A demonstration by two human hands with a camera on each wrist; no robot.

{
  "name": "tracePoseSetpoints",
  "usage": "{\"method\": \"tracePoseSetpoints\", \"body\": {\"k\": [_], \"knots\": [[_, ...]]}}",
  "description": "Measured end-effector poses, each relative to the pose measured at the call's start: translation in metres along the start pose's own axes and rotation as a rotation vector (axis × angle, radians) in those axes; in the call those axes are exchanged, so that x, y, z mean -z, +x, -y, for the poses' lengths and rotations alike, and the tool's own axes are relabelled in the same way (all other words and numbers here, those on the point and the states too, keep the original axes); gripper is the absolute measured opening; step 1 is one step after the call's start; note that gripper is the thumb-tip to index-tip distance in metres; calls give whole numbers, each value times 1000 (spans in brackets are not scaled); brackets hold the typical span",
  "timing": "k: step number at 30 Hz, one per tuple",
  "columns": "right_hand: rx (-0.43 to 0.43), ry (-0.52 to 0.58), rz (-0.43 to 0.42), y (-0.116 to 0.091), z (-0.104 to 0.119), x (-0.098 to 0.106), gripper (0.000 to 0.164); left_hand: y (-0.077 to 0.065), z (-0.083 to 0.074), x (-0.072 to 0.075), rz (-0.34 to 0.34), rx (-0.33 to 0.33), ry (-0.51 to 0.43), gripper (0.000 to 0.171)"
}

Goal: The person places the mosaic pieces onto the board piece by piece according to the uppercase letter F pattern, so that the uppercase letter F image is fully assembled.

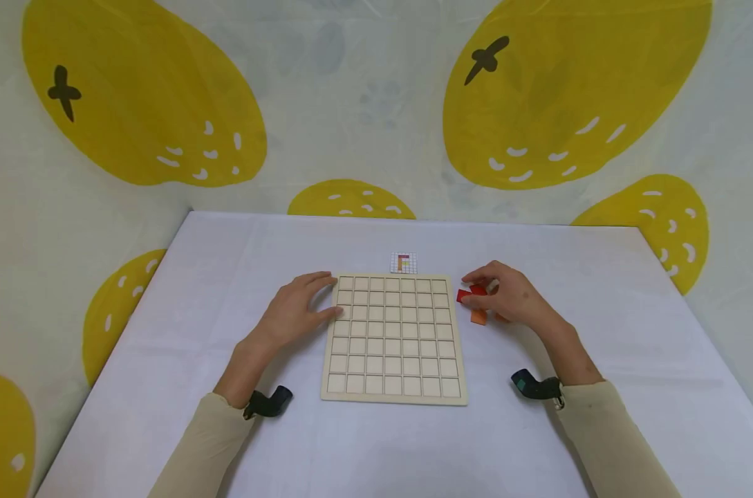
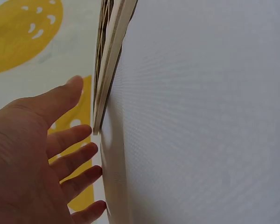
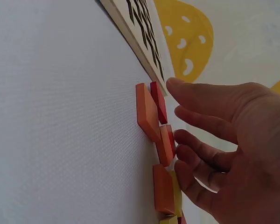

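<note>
A pale wooden board (image 1: 393, 347) with a grid of square recesses lies flat on the table. At its upper left edge is my left hand (image 1: 294, 312), thumb and fingers spread, fingertips right at the rim. My right hand (image 1: 512, 294) hovers over a small group of coloured square tiles beside the board's right edge. A red tile (image 1: 462, 296) and an orange tile (image 1: 478, 317) show around its fingers. In the right wrist view, the thumb stands apart from loosely bent fingers, near a second red tile (image 3: 159, 103). A yellow tile (image 3: 177, 195) lies lower in that group, partly hidden.
A small printed card (image 1: 404, 263) with a coloured pattern on a grid lies just behind the board. White cloth covers the table (image 1: 388, 449). Patterned fabric walls (image 1: 357, 124) rise at the back and sides. Black wrist cameras (image 1: 270, 402) sit at both sleeve cuffs.
</note>
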State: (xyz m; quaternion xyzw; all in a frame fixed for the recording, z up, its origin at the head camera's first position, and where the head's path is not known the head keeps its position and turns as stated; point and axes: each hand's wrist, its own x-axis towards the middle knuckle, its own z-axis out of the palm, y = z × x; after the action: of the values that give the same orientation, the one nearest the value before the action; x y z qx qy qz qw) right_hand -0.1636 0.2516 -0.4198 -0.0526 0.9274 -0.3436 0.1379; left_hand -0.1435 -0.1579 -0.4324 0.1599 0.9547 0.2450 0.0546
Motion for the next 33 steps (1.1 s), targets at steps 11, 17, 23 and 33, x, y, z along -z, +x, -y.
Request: {"method": "tracePoseSetpoints", "body": {"k": [11,17,23,33], "knots": [[19,-97,3,9,-4,-6,30,-3,3,-1,37,-25,35,78],[26,-113,2,7,-1,-8,26,-4,3,-2,39,-32,30,78],[46,-93,-16,4,5,-6,26,-6,1,-1,57,-32,28,80],[77,-63,-62,8,20,-9,30,-7,4,-2,48,-46,14,81]]}}
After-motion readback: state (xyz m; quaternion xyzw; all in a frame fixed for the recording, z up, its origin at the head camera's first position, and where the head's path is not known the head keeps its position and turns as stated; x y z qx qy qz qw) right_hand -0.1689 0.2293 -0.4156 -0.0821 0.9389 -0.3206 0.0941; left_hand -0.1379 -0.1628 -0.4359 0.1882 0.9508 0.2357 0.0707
